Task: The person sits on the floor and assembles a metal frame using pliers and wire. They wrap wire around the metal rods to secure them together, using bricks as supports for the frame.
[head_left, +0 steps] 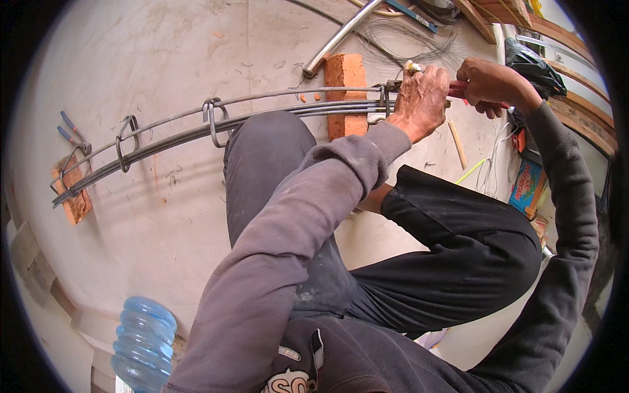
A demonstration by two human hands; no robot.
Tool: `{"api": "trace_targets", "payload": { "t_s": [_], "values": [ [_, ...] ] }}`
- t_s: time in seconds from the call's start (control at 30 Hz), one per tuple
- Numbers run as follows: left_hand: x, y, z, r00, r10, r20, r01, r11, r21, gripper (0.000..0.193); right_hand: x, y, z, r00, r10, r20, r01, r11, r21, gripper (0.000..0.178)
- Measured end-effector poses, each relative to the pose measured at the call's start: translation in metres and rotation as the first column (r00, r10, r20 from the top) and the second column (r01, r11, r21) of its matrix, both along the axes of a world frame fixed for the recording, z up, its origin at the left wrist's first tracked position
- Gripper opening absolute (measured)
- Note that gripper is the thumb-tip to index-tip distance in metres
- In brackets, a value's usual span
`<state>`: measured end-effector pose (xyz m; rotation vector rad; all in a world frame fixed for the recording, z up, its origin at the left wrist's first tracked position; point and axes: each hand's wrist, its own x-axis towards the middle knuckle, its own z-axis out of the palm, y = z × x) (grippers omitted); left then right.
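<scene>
A bundle of long steel reinforcing bars [170, 145] runs from the left toward my hands. Bent wire stirrups [211, 122] hang around the bars. Over their right end, my left hand [421, 98] is closed, fingers curled beside a stirrup [385, 98]. My right hand [490, 85] grips a red-handled hand tool [458, 88], which looks like pliers or pincers. Its jaws seem to lie at the top bar by my left hand, mostly hidden by the fingers.
Orange bricks [346, 67] [80, 204] prop up the bars. Blue-handled pincers [73, 135] lean at the far left. A metal pipe [341, 37] and loose wire [406, 44] lie beyond. A blue water bottle [143, 344] stands lower left; a black plastic bag [534, 65] sits at right.
</scene>
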<state>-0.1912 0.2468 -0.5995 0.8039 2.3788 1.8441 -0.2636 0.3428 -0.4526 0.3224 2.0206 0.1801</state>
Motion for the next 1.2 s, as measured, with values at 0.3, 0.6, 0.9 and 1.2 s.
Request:
{"api": "trace_targets", "payload": {
  "t_s": [0.3, 0.6, 0.9, 1.2],
  "values": [
    [-0.022, 0.006, -0.007, 0.998, -0.001, 0.063, -0.006, 0.994, 0.112, 0.018, 0.052, 0.002, -0.006, 0.229, 0.898, -0.375, -0.838, 0.378, 0.394, 0.032],
    [-0.038, 0.003, -0.004, 0.949, -0.152, 0.278, 0.117, 0.983, 0.141, 0.017, 0.038, 0.048, -0.029, -0.254, 0.907, -0.336, -0.787, 0.009, 0.617, 0.039],
    [-0.089, -0.085, -0.03, 0.804, -0.379, 0.458, 0.462, 0.884, -0.078, 0.073, 0.03, 0.042, -0.022, -0.285, 0.911, -0.299, -0.807, -0.06, 0.587, 0.047],
    [-0.037, -0.063, -0.043, 0.941, -0.159, 0.3, 0.31, 0.764, -0.566, 0.061, 0.027, 0.034, -0.016, -0.232, 0.909, -0.346, -0.849, -0.016, 0.527, 0.046]
  ]
}}
